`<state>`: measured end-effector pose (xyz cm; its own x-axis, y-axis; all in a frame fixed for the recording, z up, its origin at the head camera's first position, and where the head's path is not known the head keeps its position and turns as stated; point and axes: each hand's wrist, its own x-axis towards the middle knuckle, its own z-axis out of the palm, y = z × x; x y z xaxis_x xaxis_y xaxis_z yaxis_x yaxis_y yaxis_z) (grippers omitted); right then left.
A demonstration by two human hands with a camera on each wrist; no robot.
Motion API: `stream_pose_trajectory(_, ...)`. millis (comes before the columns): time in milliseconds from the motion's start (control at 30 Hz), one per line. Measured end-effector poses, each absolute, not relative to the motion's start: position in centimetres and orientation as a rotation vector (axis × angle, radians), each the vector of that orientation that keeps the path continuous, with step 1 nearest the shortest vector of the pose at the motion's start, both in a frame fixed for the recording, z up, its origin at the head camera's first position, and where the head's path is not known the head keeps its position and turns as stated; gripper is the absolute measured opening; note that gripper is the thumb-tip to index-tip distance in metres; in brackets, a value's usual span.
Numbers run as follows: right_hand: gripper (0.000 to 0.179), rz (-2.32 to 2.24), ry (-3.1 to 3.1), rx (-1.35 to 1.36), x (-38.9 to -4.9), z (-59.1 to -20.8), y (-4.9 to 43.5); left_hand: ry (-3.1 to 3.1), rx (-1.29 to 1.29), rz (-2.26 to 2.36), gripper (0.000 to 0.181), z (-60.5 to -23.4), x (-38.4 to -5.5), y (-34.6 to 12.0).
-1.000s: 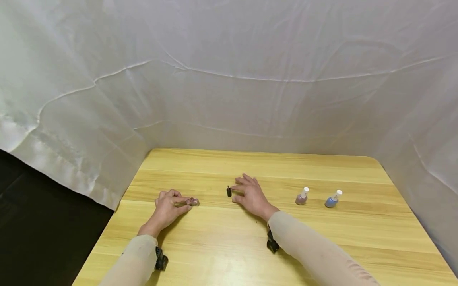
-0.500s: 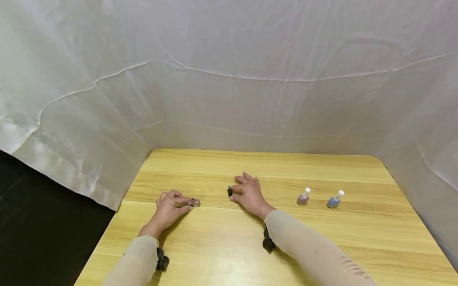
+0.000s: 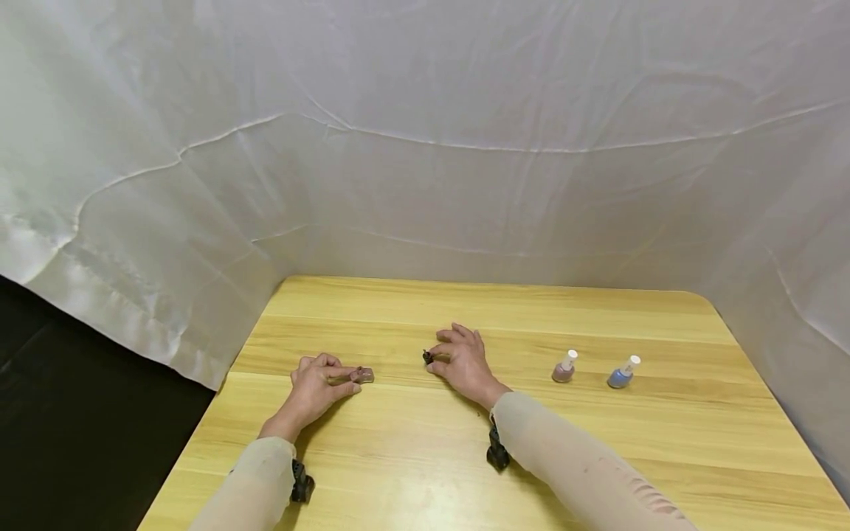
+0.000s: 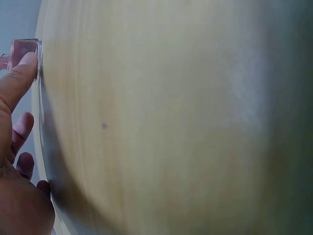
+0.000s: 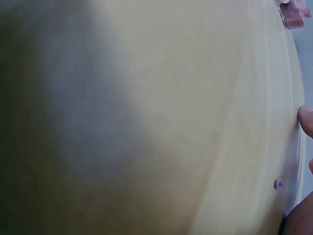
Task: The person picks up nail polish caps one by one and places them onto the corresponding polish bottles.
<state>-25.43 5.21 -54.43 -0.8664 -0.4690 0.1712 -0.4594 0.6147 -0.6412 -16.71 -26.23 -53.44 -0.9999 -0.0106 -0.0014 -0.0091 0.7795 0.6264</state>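
My left hand [image 3: 313,387] pinches a small uncapped nail polish bottle [image 3: 362,375] of mauve-pink glass, standing on the table. In the left wrist view my thumb presses the side of that bottle [image 4: 20,48]. To the right, my right hand [image 3: 463,367] pinches a black nail polish cap [image 3: 427,358] between thumb and index finger, the other fingers spread. A short stem sticks up from the cap, which is low at the tabletop; whether it touches the wood I cannot tell. The right wrist view catches only part of my right hand [image 5: 307,120], without the cap.
A mauve nail polish bottle [image 3: 564,367] and a blue one [image 3: 623,373], both white-capped, stand right of my right hand. Pale cloth [image 3: 425,206] surrounds the back and sides of the wooden table [image 3: 412,457]. A tiny purple speck [image 5: 278,183] lies on the wood.
My right thumb and index finger have come together round the black cap, which stood untouched or barely touched before. The cap now looks slightly tilted. My left hand keeps its hold on the bottle.
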Motion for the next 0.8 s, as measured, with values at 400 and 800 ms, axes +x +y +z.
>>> stream_pose_trajectory(400, 0.018, -1.198, 2.809, -0.789, -24.96, -54.27, 5.11, -2.923, 0.050, -1.058, 0.030, -53.69, -16.56, -26.44)
stream_pose_trajectory(800, 0.015, -1.278, 2.769, -0.682, -24.75, -54.24, 5.30, -2.881, 0.061, -1.061, 0.030, -53.35, -16.59, -26.18)
